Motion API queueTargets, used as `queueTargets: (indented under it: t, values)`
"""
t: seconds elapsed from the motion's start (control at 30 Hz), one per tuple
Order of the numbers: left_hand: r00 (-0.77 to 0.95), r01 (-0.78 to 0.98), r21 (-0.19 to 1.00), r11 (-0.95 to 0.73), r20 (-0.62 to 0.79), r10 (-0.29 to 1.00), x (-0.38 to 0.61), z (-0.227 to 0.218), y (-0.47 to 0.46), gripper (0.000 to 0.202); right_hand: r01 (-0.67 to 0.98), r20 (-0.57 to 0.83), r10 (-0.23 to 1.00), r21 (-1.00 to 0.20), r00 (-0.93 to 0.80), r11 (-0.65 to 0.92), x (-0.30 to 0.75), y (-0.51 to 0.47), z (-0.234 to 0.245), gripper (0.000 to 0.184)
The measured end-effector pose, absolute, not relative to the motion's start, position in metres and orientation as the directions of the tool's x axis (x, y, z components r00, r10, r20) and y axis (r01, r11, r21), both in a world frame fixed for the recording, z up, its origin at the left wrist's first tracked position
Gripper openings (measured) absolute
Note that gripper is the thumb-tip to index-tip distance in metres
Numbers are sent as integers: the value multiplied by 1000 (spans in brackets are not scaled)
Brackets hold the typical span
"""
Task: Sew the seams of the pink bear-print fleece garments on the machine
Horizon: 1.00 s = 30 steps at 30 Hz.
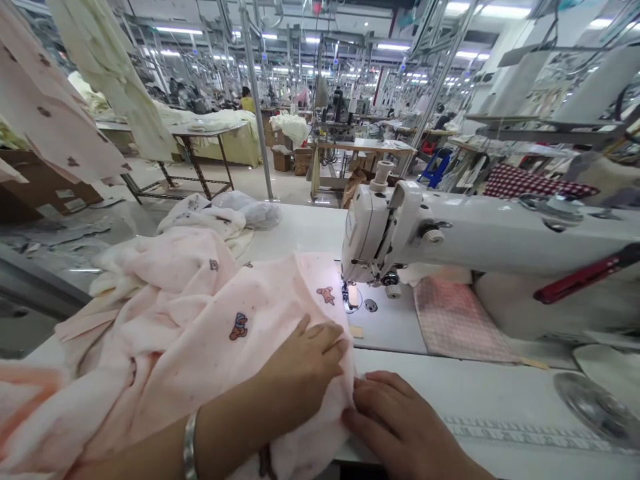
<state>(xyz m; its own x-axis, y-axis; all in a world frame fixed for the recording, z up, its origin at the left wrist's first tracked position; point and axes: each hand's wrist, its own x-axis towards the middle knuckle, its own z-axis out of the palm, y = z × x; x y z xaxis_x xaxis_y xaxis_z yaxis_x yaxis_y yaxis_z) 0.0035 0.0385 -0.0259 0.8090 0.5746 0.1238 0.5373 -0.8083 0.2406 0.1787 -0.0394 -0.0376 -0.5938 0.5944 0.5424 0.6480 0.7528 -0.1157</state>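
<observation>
A soft pink fabric (200,320) printed with small bears lies heaped on the white sewing table (450,387). My left hand (300,363), a silver bangle on its wrist, rests flat on the fabric near its right edge with fingers stretched out. My right hand (395,417) pinches the fabric's edge just beside the left hand. The white sewing machine (450,233) stands behind them, its lit needle and presser foot (349,295) a short way beyond the fabric edge.
A pink checked cloth (455,317) lies under the machine arm. More pale fabric (200,213) and a plastic bag (255,210) lie at the table's far side. Beyond are tables, boxes, hanging garments (55,107), other workstations and a distant person (247,100).
</observation>
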Motion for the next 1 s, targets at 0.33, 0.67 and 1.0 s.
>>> queueTargets:
  t: [0.33,0.67,1.0]
  values:
    - [833,449,373,-812,153,531,0,-21,105,31,602,533,532,-52,-658,797,190,21,-33,25]
    - [844,374,387,-842,233,483,0,-29,115,26,633,561,548,-54,-620,772,196,25,-38,25]
    - [859,187,508,-840,330,391,-2,-28,121,19,687,575,595,-76,-562,723,195,20,-37,17]
